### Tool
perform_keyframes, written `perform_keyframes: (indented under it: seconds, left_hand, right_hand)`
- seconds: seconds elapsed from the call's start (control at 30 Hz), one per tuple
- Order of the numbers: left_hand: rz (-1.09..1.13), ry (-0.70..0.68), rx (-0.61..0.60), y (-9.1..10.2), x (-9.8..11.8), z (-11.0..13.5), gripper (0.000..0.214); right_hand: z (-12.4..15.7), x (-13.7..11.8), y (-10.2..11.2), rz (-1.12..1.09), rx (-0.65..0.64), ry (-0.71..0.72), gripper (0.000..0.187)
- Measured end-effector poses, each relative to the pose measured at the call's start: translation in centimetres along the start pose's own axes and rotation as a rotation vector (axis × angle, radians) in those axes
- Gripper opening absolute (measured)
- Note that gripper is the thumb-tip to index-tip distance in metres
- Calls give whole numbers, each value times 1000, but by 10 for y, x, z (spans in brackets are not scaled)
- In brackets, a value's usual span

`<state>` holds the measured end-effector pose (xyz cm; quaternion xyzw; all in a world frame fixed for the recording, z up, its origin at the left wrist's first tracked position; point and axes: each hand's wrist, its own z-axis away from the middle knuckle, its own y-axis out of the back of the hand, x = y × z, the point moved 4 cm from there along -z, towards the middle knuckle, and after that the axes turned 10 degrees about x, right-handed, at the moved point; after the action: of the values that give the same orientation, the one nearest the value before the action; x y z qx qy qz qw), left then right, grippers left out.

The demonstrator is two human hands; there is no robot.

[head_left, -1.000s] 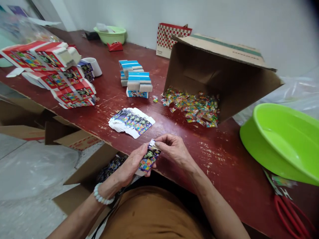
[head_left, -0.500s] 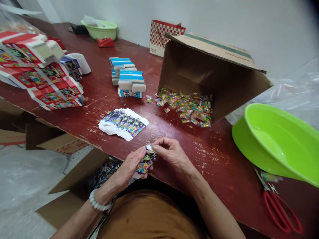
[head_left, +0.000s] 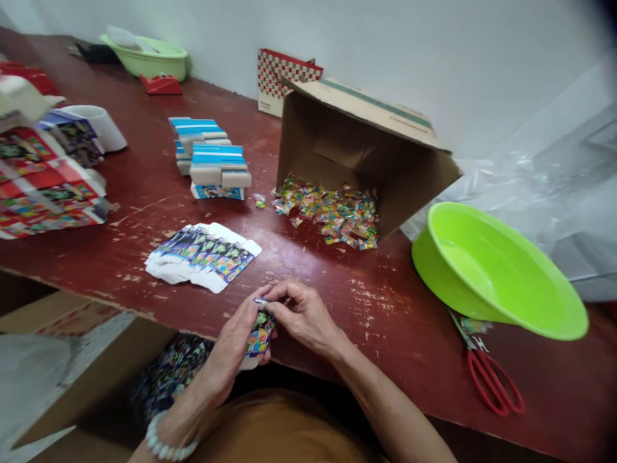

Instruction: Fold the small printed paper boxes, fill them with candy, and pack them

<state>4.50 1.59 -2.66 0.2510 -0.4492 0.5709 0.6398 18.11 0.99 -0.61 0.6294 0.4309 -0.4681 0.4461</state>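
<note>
A small printed carton (head_left: 261, 334), purple and black with bright candy pictures, is held over the table's front edge. My left hand (head_left: 234, 344) is wrapped round its body, fingers behind it. My right hand (head_left: 301, 318) pinches the carton's top end with thumb and forefinger. A white flap shows at the carton's lower end. Just beyond my hands, a fanned stack of flat cartons (head_left: 207, 254) with the same print lies on the red table (head_left: 318, 289). Farther back, wrapped candies (head_left: 332, 212) spill out of a tipped cardboard box (head_left: 409, 173).
At the right stand a green basin (head_left: 501, 276) and red-handled scissors (head_left: 491, 379). Blue carton bundles (head_left: 216, 161) and red carton bundles (head_left: 48, 186) sit to the left. Below the table edge is an open box of dark wrapped pieces (head_left: 176, 366). A tape dispenser (head_left: 161, 84) stands at the back.
The camera view has turned right, so the table things sit farther left. My right fingers have pressed the carton's top flap down; its white part shows less now.
</note>
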Motion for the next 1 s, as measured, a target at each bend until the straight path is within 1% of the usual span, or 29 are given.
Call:
perform_keyframes:
  seconds: [0.1,0.17,0.23,0.27,0.33,0.4,0.47,0.53,0.67,0.77,0.87,1.0]
  left_hand:
    - [-41,42,-92,-3,-8,-6,79]
    - [-45,63,-136,-2,-14,-10,78]
    - [-45,25,-149,-2,-16,-12,70]
    - [-45,-14,-154,-2,-14,-13,66]
    - [-58,-105,-168,-4,-10,-15,60]
    - [-99,-192,-177,-5,-5,-16,57]
    - [-165,-264,-171,-6,-1,-17,55]
    - [-215,-301,-165,-6,0,-18,54]
    - [-241,-270,-179,-8,-7,-22,57]
    - [-280,-272,-222,-11,-9,-26,58]
    - [-351,-314,-266,-11,-2,-26,60]
    - [-372,-288,-247,-6,9,-22,62]
  right_hand:
    - [-8,-5,11,177,-101,173,4]
    - [-13,-10,18,265,-186,268,5]
    - [-17,-12,24,289,-249,300,6]
    - [-19,-11,25,265,-258,278,7]
    - [-21,-7,26,173,-241,194,7]
    - [-20,-2,25,91,-183,124,8]
    - [-15,2,22,27,-127,99,7]
    - [-9,6,19,-10,-78,97,5]
    - [-1,9,22,17,-1,135,5]
    - [-3,4,27,93,-44,186,4]
    - [-8,-8,32,190,-96,287,6]
    - [-10,-20,32,262,-130,357,7]
